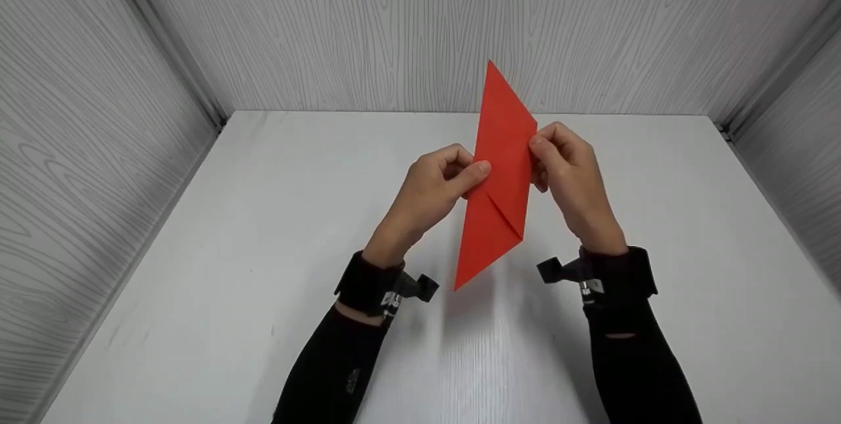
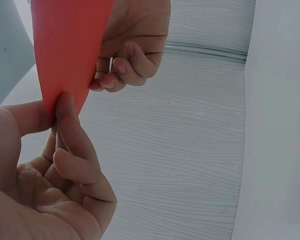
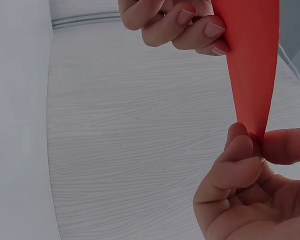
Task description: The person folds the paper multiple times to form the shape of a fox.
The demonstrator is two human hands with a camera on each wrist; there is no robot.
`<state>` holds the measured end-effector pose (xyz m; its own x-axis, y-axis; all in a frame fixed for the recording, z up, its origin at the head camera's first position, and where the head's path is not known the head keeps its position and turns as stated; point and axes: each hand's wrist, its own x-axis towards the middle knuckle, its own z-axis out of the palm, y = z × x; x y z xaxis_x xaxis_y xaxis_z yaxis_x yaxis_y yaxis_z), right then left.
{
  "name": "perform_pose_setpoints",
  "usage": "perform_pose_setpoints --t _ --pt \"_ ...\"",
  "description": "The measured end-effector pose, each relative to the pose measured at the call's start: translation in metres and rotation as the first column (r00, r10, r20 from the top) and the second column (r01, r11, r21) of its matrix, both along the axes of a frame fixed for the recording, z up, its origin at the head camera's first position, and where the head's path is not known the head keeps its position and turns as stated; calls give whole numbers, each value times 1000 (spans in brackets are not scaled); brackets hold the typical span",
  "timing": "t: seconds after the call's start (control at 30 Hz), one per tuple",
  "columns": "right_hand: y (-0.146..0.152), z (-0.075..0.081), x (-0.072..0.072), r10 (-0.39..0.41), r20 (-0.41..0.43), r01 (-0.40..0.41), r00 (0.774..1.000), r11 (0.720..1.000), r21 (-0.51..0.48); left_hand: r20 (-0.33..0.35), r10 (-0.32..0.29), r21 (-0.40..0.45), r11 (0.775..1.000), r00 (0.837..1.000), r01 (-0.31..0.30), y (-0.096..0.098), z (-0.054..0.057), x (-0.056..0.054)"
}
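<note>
A folded sheet of red paper [image 1: 502,148] is held up above the white table, tilted, with pointed ends at top and bottom. A slanting flap edge crosses its lower part. My left hand [image 1: 437,184] pinches its left edge between thumb and fingers, the thumb lying on the near face. Higher up, my right hand [image 1: 568,171] pinches the opposite edge near the upper right corner. In the left wrist view the paper [image 2: 70,50] narrows into the left fingertips, and in the right wrist view the paper [image 3: 255,70] runs down into the right fingertips.
The white tabletop [image 1: 230,246] spreads below both hands, and the paper's shadow falls on it. Wood-grained panels stand around it: a back wall [image 1: 368,29], a left wall [image 1: 59,148] and a right wall. Black bands with small cameras [image 1: 371,282] sit on both wrists.
</note>
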<state>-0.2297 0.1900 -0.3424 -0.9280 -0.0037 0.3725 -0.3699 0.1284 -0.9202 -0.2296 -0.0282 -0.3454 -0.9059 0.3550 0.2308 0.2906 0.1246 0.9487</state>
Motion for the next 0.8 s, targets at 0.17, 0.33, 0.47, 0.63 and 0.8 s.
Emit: perform_pose_setpoints --t 0.17,0.33,0.47,0.63,0.8 --pt "0 0 0 -38 -49 38 998 999 17 -7 -6 0 1000 1000 6 0 1 1" --pt "-2 0 1 -25 -45 26 999 1000 14 -19 10 23 1000 1000 -9 0 1 0" --pt "-4 1 3 21 -9 -21 1000 1000 16 -21 41 45 998 999 -40 -1 1 -1" --pt "-4 1 3 44 -8 -44 999 997 58 -11 63 63 996 998 -62 0 1 -2" --pt "-4 0 4 15 -30 -12 999 997 81 -24 63 60 996 998 -62 1 2 -2"
